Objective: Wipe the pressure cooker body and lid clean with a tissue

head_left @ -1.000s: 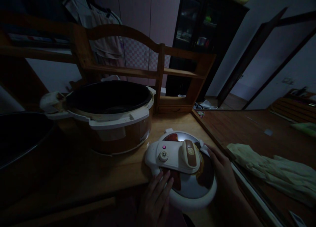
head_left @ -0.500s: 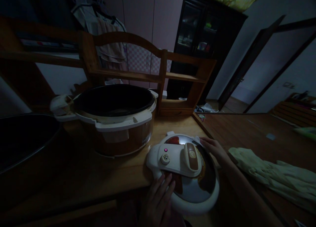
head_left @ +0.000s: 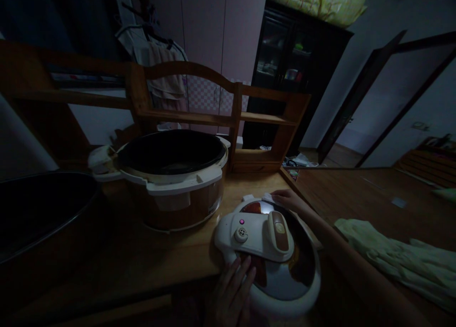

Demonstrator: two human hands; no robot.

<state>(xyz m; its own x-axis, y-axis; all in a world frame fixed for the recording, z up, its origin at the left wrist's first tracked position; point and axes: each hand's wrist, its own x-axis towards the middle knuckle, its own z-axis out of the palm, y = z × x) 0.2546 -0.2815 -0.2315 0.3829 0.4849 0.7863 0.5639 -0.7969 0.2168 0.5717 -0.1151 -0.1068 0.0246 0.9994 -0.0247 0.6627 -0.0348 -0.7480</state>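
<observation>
A white and brown pressure cooker lid [head_left: 285, 277] lies on the wooden desk, its handle facing up. My left hand [head_left: 233, 289] rests on the near left side of the lid with its fingers stretched out. At the lid's far edge my right hand [head_left: 288, 200] presses a small white wipe [head_left: 268, 198] against the rim; whether it is tissue or cloth I cannot tell. The pressure cooker body [head_left: 181, 187] stands open at the top, left of the lid, with a dark inside.
A dark round pot [head_left: 42, 213] stands at the left. Behind the cooker rises a wooden shelf rack [head_left: 188, 117]. To the right, pale fabric [head_left: 395, 256] lies on a brown surface [head_left: 352, 189]. A black cabinet [head_left: 278, 75] and a doorway are farther back.
My right hand has slid the white wipe leftward along the lid's far rim. My left hand stays on the lid. The whole view has shifted slightly.
</observation>
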